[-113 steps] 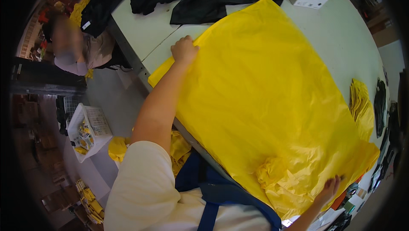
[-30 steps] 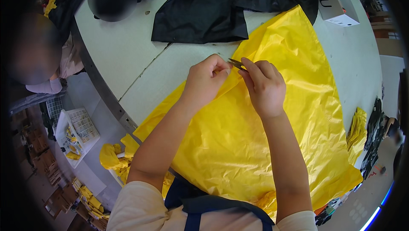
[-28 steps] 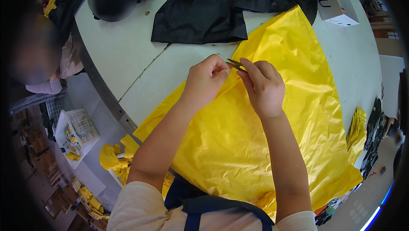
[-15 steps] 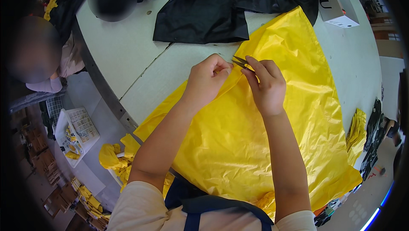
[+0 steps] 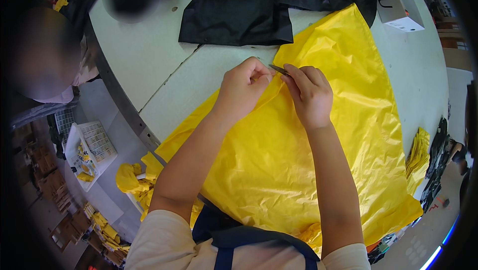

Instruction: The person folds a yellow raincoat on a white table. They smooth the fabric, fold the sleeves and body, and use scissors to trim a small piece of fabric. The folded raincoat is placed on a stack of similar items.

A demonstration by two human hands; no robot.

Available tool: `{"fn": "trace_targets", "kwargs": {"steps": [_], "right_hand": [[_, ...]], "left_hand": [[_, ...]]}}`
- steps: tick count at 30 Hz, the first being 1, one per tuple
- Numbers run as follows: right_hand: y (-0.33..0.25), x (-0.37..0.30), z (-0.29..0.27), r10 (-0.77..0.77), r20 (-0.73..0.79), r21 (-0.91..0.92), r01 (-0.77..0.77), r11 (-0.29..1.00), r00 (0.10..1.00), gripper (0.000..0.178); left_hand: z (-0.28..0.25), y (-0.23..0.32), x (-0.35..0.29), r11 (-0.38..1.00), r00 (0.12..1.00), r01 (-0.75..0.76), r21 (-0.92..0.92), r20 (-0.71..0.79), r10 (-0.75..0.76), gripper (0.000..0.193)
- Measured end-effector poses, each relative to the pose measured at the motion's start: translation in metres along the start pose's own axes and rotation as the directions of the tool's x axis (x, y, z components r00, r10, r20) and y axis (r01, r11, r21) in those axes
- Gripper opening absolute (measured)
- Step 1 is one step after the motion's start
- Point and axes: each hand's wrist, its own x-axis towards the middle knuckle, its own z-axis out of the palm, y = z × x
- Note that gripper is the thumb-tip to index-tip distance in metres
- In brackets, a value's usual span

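Observation:
A large sheet of shiny yellow fabric (image 5: 279, 155) is spread over the pale table in front of me. In my right hand (image 5: 312, 98) is a pair of dark thread snips (image 5: 278, 69), blades closed together and pointing left over the fabric's upper left edge. My left hand (image 5: 241, 86) is closed in a pinch right by the snip tips, at that same edge. What its fingertips grip, perhaps a bit of the edge, is too small to make out. Creases run across the yellow fabric beneath both forearms.
Black fabric (image 5: 234, 18) lies on the table (image 5: 149, 66) beyond my hands. A white box (image 5: 398, 8) stands at the far right, and folded yellow pieces (image 5: 418, 158) lie on the right. A white basket (image 5: 102, 145) sits below the table's left edge, near another person (image 5: 87, 66).
The snips' blades were apart and have closed together. Both hands stay at nearly the same place on the fabric's edge.

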Motion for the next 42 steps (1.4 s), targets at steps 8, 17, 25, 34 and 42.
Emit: {"fn": "trace_targets", "kwargs": {"steps": [8,17,25,34,42], "right_hand": [[-0.006,-0.076,-0.092,0.631,-0.161,0.326,-0.563,0.76,0.759,0.033],[-0.043,-0.382,-0.324,0.777,-0.628,0.382,-0.852,0.357,0.044,0.022],[-0.095,-0.653,-0.404,0.551,-0.734,0.567,-0.805,0.173,-0.398,0.025],[-0.18,-0.521,-0.29,0.958,0.144,0.812,-0.583,0.028,0.247,0.023],[-0.182,-0.605,-0.36,0.776,0.281,0.842,0.243,-0.482,0.565,0.031]], "left_hand": [[-0.056,0.023,-0.02,0.591,0.812,-0.165,0.79,-0.232,0.536,0.047],[0.014,0.002,-0.095,0.271,0.877,-0.445,0.853,0.355,0.324,0.057],[0.207,0.012,-0.296,0.896,0.557,-0.387,0.219,0.83,0.038,0.053],[0.267,0.043,-0.419,0.885,0.552,-0.45,0.118,0.816,0.172,0.038],[0.291,0.076,-0.506,0.994,0.688,-0.088,-0.058,0.718,0.103,0.042]]}}
